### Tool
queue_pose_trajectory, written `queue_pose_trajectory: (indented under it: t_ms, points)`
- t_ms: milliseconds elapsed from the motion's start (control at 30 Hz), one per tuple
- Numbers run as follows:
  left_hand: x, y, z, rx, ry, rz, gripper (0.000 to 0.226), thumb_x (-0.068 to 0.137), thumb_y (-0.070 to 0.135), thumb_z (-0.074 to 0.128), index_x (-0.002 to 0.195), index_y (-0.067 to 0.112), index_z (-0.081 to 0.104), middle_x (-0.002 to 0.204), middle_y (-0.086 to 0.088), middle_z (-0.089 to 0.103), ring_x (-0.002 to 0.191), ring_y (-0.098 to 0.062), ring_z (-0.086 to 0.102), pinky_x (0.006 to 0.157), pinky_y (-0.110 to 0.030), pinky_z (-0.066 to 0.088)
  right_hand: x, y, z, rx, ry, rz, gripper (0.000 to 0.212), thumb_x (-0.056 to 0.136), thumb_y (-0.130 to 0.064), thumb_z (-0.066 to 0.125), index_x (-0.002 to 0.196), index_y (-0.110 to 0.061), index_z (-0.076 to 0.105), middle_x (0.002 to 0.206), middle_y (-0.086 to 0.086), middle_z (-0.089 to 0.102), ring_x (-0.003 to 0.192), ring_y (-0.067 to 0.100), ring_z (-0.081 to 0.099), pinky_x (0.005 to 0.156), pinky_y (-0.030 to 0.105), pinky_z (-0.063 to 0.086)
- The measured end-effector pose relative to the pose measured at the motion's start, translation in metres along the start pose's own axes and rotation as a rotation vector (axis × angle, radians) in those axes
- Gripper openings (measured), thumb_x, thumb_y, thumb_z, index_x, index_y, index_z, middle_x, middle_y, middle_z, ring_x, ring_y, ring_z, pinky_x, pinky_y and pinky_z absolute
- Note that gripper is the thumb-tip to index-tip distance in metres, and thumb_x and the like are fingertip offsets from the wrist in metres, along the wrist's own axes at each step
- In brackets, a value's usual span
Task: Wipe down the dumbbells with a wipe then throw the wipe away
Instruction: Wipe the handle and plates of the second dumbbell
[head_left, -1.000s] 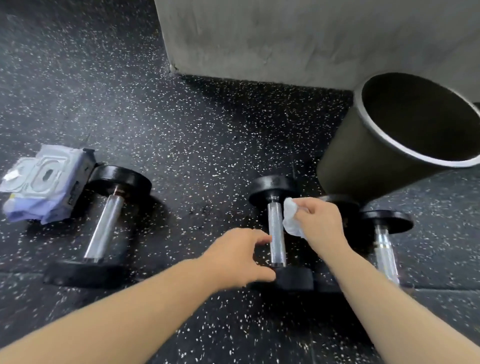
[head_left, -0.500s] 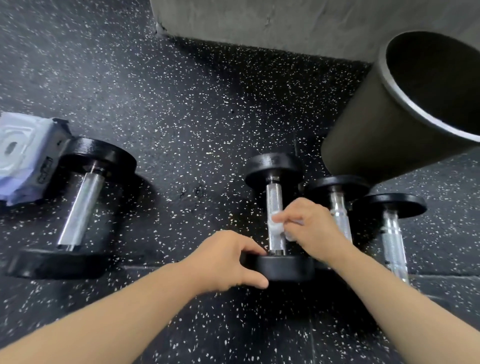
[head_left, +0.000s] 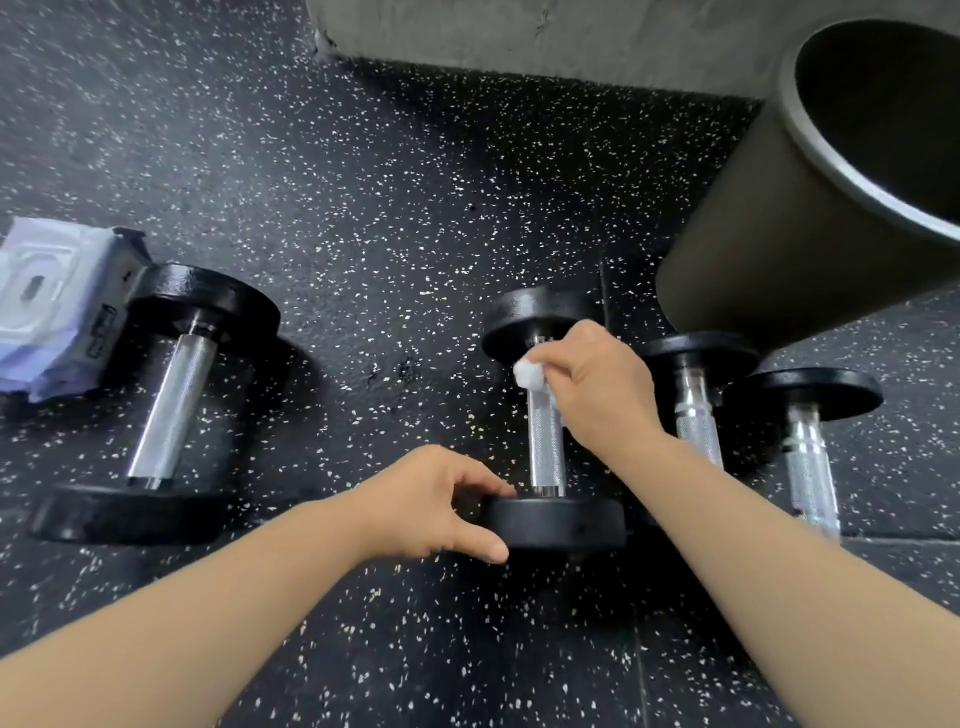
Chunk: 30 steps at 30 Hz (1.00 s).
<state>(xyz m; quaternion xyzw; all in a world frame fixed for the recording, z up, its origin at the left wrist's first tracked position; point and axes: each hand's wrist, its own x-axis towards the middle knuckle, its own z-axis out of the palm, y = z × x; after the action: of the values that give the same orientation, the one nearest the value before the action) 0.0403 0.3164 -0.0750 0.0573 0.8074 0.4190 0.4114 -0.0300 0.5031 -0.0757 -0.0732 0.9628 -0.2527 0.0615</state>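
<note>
- Left hand (head_left: 431, 506): fingers curl over the top edge of the near plate of the centre dumbbell (head_left: 545, 452), with the thumb on the plate's near face, gripping it.
- Right hand (head_left: 592, 384): fingers and thumb pinch the wipe (head_left: 527, 373) against the far end of the handle, just below the far plate.
- Wipe: white, crumpled into a small wad. Most of it is hidden under my fingers.
- Room to the left: a wide strip of bare floor (head_left: 389, 208) lies between the centre dumbbell and the large dumbbell (head_left: 171, 405).
- Room to the right: tight. The second dumbbell (head_left: 696, 415) lies just beside my right wrist, and the third dumbbell (head_left: 810, 457) is close beyond it.
- Bin (head_left: 769, 218): dark, round, smooth-walled, with a pale rim and an open mouth. Its base sits near the far plates of the centre and second dumbbells.
- Far boundary: a grey concrete wall (head_left: 519, 36), rough-faced, with its corner above the open floor.
- Wipes pack (head_left: 47, 312): soft, pale bluish, with a moulded lid. It touches the far plate of the large dumbbell at the left edge of view.
- Materials: the plates are black, round and matt. The handles are bright metal with knurled grips. The floor is black rubber flecked with white, with seams showing.
</note>
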Motion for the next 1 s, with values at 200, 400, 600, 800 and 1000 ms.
queue_pose_trajectory:
  t_ms: [200,400,600,800,1000]
  points:
    - [-0.001,-0.010,-0.004,-0.025,-0.044,-0.004,0.055,0.071,0.024,0.086,0.122,0.029,0.066,0.117,0.015,0.068,0.111,0.003,0.059,0.103,-0.017,0.042,-0.030,0.009,-0.002,0.099,-0.248,-0.030,0.029,0.086,-0.007,0.062,0.095,-0.030,0.077,0.086,-0.009,0.053,0.086,0.017,0.056,0.077,0.033,0.047]
    - [-0.005,-0.004,-0.006,0.024,-0.044,-0.013,0.054,0.072,0.025,0.084,0.122,0.029,0.065,0.117,0.013,0.067,0.110,-0.002,0.060,0.104,-0.027,0.044,-0.037,0.012,-0.019,0.150,-0.546,0.039,0.031,0.076,0.005,0.065,0.081,-0.021,0.079,0.081,-0.006,0.064,0.083,0.017,0.063,0.081,0.023,0.050]
    - [-0.013,0.022,-0.001,0.067,0.086,0.097,0.047,0.068,0.037,0.085,0.111,0.036,0.067,0.109,0.022,0.067,0.107,0.005,0.057,0.097,-0.015,0.041,0.005,-0.003,-0.009,0.323,-0.014,0.218,0.026,0.084,-0.009,0.062,0.100,-0.025,0.075,0.096,-0.007,0.060,0.089,0.008,0.058,0.077,0.011,0.042]
    - [-0.017,0.027,-0.005,0.177,0.104,0.110,0.039,0.070,0.032,0.084,0.107,0.035,0.071,0.099,0.018,0.069,0.089,0.006,0.058,0.085,-0.005,0.038,-0.015,-0.007,0.000,0.268,-0.157,0.245,0.030,0.079,-0.002,0.061,0.077,-0.030,0.072,0.090,-0.010,0.060,0.089,0.012,0.060,0.079,0.019,0.048]
    - [-0.022,0.013,-0.012,0.077,0.070,0.084,0.038,0.070,0.024,0.085,0.105,0.032,0.072,0.104,0.014,0.070,0.075,0.015,0.058,0.082,-0.009,0.043,-0.046,-0.012,-0.004,0.150,-0.449,0.248,0.038,0.073,-0.001,0.060,0.053,-0.033,0.061,0.060,-0.016,0.058,0.059,-0.003,0.051,0.056,0.014,0.039]
